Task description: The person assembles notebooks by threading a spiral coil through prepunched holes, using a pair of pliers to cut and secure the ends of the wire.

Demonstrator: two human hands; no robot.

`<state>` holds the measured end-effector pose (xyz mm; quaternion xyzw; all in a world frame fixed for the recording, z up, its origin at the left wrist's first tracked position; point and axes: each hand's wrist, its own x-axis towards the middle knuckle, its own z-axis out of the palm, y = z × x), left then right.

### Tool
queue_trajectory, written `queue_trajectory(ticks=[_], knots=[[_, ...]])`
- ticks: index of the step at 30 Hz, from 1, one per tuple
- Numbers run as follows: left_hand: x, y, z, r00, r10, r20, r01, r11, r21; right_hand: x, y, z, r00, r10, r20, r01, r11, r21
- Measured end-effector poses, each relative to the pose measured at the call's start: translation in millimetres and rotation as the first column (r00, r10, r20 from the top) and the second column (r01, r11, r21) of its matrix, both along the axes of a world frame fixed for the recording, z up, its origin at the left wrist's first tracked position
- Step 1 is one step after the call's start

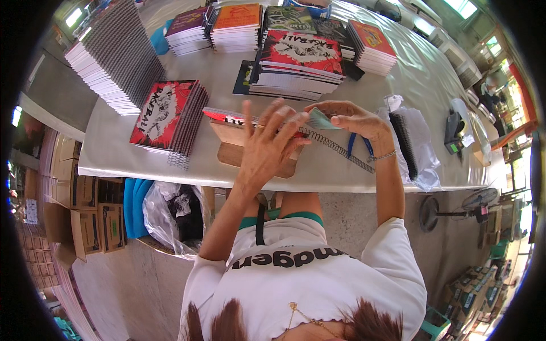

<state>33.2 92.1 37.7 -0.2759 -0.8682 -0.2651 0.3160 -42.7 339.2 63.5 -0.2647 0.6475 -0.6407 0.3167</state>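
A red-covered notebook (224,116) leans upright on a small wooden stand (230,154) near the table's front edge. My left hand (270,136) lies over it with fingers spread, slightly blurred. From the notebook's right end a thin dark wire coil (341,149) runs down to the right across the table. Above the coil, my right hand (358,122) is closed on a small pale green translucent piece (323,119). Blue-handled pliers (352,145) lie beside the coil, partly behind my right wrist. Whether the coil is threaded through the pages is hidden by my left fingers.
Coil-bound notebooks (168,116) are stacked at left, beside a taller stack (116,57). A red-covered pile (301,62) stands ahead, with orange (237,25) and other stacks behind. Black coils (402,145) in plastic and a tape dispenser (455,133) lie at right.
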Motion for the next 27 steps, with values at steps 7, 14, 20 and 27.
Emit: queue_trajectory(ticks=[7,14,20,27], knots=[[3,-12,-7,0.961,0.252,0.118,-0.270,0.948,0.170,5,-18,43,0.940,0.279,-0.195,-0.293,0.955,-0.050],[0,-11,-4,0.977,0.204,0.064,-0.213,0.949,0.233,5,-35,53,0.973,0.116,-0.198,-0.067,0.969,0.238],[0,-17,1,0.976,0.136,0.169,-0.179,0.944,0.276,18,-44,64,0.977,0.161,-0.140,-0.133,0.973,0.190],[-8,-22,1,0.990,0.058,0.131,-0.097,0.944,0.316,2,-49,46,0.822,0.218,-0.526,0.106,0.849,0.518]])
